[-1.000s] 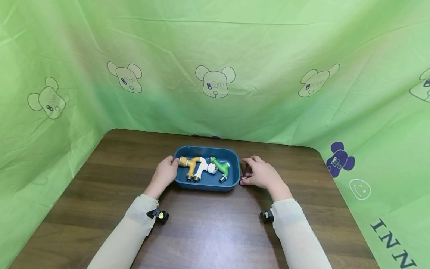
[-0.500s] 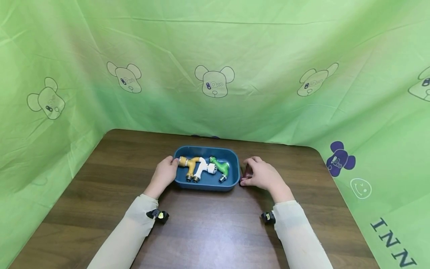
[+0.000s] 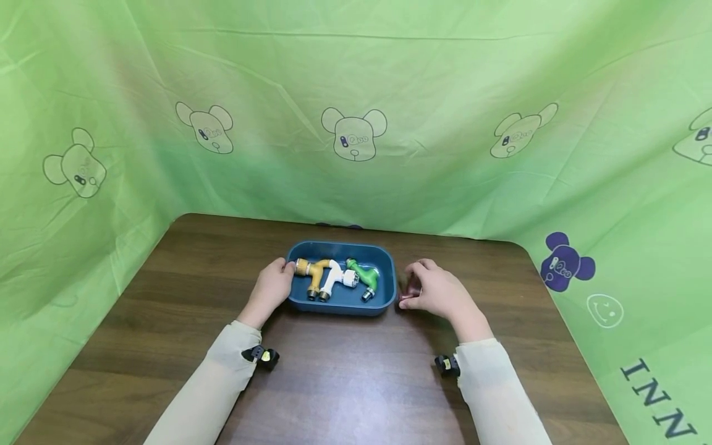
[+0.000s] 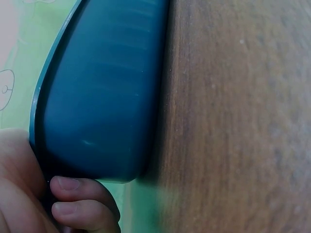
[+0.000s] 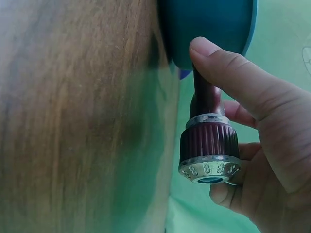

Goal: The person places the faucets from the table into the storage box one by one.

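A blue plastic tub [image 3: 336,308] sits on the table, holding a yellow tap [image 3: 316,276], a white tap [image 3: 334,279] and a green tap [image 3: 368,277]. My left hand [image 3: 272,285] grips the tub's left end, thumb over the rim and fingers curled outside the wall [image 4: 102,97]. Just beyond the tub's right end, my right hand [image 3: 440,292] holds a dark red tap [image 5: 209,141] between thumb and fingers. The tap's ribbed knob with a silvery end cap faces the right wrist camera. Part of its body is hidden by the thumb.
The brown wooden table [image 3: 345,377] spreads around the tub on all sides. Behind it and at both sides hangs a green cloth [image 3: 356,191] printed with bear heads. Each wrist wears a small black camera, such as the right wrist camera [image 3: 447,365].
My right hand has shifted slightly to the right with the dark red tap, a little away from the tub. The left hand and the tub look nearly unchanged.
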The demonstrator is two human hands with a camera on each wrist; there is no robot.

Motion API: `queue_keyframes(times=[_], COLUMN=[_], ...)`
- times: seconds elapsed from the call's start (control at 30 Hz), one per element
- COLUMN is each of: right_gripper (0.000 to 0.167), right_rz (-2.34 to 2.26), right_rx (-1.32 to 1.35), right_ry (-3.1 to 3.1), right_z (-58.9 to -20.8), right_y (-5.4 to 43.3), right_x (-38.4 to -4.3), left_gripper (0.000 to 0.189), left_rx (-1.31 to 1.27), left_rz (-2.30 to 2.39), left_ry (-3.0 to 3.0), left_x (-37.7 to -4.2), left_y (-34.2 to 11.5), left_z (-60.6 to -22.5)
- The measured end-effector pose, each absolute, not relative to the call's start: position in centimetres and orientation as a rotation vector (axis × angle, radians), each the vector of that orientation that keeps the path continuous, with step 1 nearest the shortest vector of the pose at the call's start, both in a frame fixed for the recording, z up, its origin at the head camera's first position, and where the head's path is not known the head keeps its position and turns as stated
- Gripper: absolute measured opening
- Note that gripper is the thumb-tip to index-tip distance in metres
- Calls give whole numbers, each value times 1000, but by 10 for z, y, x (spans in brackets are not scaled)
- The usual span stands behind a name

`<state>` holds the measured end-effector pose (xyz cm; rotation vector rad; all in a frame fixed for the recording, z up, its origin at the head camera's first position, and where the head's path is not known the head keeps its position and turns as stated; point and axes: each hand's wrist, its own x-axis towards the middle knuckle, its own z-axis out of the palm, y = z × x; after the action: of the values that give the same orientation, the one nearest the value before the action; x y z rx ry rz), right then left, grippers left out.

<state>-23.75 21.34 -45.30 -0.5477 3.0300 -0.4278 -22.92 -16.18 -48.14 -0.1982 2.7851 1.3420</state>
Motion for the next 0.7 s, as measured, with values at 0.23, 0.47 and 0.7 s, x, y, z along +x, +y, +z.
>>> queue_keyframes(times=[0.23, 0.47, 0.7], right_gripper=[60, 60, 64], right_rz=[-430, -426, -432], right_rx=[-545, -552, -580], right_ry=[3018, 3029, 3042], right_z=[-450, -449, -450], right_y=[214, 213, 212], right_x=[-230, -223, -217], left_gripper=[33, 33, 33], left_rx=[-189, -185, -191], left_rz=[1358, 1348, 1349], left_ry=[2770, 2778, 2783], left_x=[-231, -231, -231], left_y=[-162, -163, -162], left_z=[-482, -483, -484])
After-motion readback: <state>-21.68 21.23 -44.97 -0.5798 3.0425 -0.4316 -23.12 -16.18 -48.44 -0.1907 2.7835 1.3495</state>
